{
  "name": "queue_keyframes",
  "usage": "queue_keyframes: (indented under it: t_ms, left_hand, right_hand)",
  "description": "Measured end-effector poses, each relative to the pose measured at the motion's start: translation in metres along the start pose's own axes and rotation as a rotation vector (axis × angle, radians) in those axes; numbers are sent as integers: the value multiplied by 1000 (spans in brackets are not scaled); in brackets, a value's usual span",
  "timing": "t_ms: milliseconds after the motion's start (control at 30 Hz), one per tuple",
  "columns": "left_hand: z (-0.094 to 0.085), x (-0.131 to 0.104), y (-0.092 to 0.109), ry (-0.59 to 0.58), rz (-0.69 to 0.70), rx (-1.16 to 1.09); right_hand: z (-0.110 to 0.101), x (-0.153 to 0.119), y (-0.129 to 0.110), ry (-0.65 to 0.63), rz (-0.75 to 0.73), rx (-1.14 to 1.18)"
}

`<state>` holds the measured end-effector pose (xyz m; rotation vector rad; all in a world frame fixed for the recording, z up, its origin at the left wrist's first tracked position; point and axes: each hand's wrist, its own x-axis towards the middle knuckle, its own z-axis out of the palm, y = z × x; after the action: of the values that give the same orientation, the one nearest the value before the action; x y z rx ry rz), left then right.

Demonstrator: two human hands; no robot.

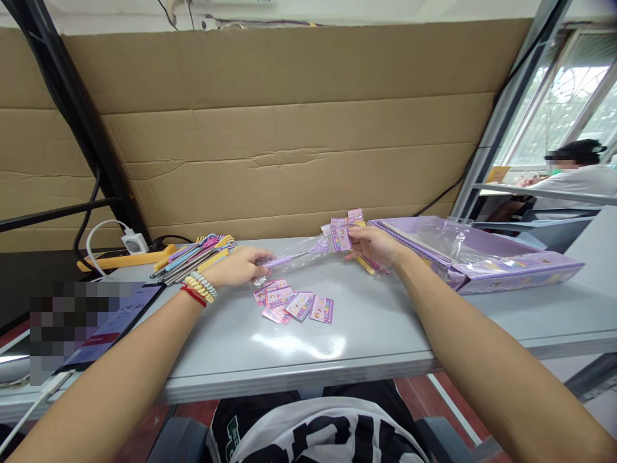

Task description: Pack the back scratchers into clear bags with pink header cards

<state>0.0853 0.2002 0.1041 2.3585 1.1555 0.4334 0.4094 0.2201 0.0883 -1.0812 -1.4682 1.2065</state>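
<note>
My left hand is closed on one end of a clear plastic sleeve with a slim purple stick-like item inside. The sleeve stretches across toward my right hand, whose fingers are bent at small pink printed cards by its other end. Whether those fingers grip the sleeve, a card or both is hard to make out. Under the right hand lie yellow and pink wrapped sticks, partly hidden. Between my arms, several more pink-and-purple cards lie loosely overlapped on the grey table.
Beside my left wrist is a heap of coloured sticks with looped ends. A white charger and cable are behind it. An open purple box with clear plastic stands right. Cardboard walls the back. Another person sits far right.
</note>
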Motion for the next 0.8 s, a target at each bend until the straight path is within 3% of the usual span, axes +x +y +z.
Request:
queue_keyframes:
  t_ms: [167,467,567,667,733,800]
  left_hand:
    - [0,0,-2,-8,15,9]
    - [3,1,1,-35,3,-133]
    - [2,0,4,-2,-45,-220]
    - [5,2,5,75,-37,-410]
    - [12,5,6,155,-20,-595]
    - [21,10,7,233,-21,-774]
  right_hand:
    - [6,1,6,57,-61,-203]
    - [12,1,1,224,-96,-242]
    - [15,3,1,401,-194,-299]
    - [21,0,-2,617,-387,-465]
    - [31,-4,-7,541,-484,-559]
    - [46,-11,-10,278,-509,-608]
